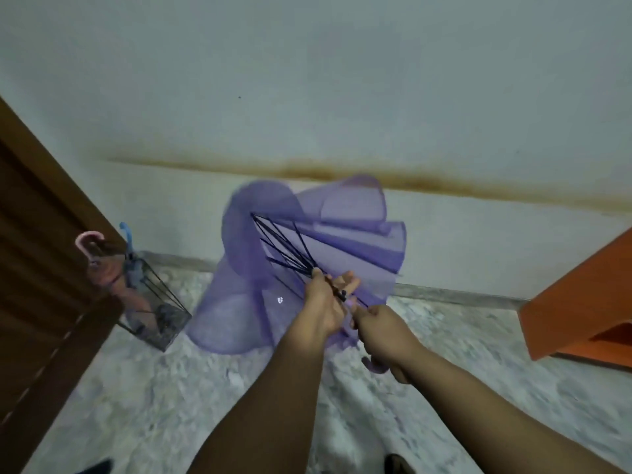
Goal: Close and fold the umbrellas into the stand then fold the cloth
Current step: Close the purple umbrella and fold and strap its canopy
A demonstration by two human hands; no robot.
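Observation:
A translucent purple umbrella (273,268) is half collapsed in front of me, its canopy billowing and its dark ribs bunched toward the shaft. My left hand (325,302) grips the shaft at the runner where the ribs meet. My right hand (383,326) holds the shaft lower down, with the purple curved handle (374,366) sticking out below my wrist. At the left a wire umbrella stand (155,302) holds two folded umbrellas, one with a pink handle (87,242) and one with a blue handle (124,234). No cloth is in view.
A dark brown wooden door (37,268) fills the left side, next to the stand. An orange piece of furniture (581,302) juts in at the right. A pale wall with a brown stain runs behind, above a mottled marble floor (154,405). My feet show at the bottom.

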